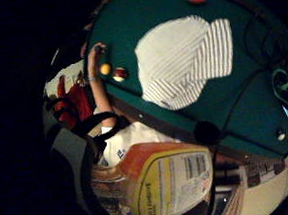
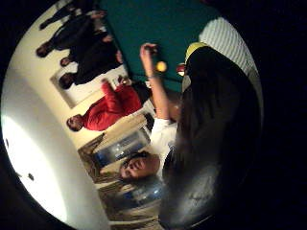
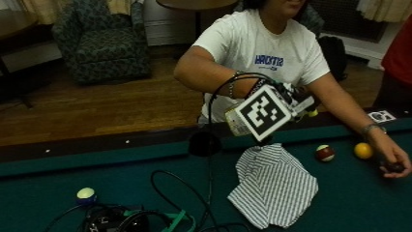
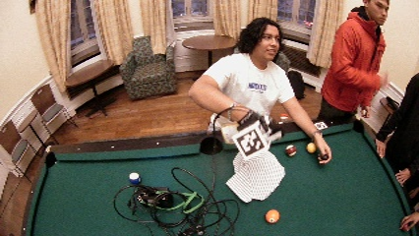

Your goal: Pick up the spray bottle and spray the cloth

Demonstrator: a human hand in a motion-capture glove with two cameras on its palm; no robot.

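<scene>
Outside view: spray bottle (image 3: 239,122) is being held up over the table edge, above the striped cloth (image 3: 273,186) lying on the green pool table (image 3: 77,169). Right hand (image 3: 283,96) is gripping the bottle, fingers curled round it. Bottle label is filling the little finger side palm view. Bare left hand (image 3: 392,162) is resting on the felt near a yellow ball (image 3: 363,151) and a maroon-striped ball (image 3: 324,153).

green counter (image 3: 360,203) lying under everything | yellow ball (image 3: 363,151) sitting beside striped maroon ball (image 3: 325,153) | orange ball (image 4: 272,216), blue-white ball (image 3: 86,194) resting on counter
</scene>
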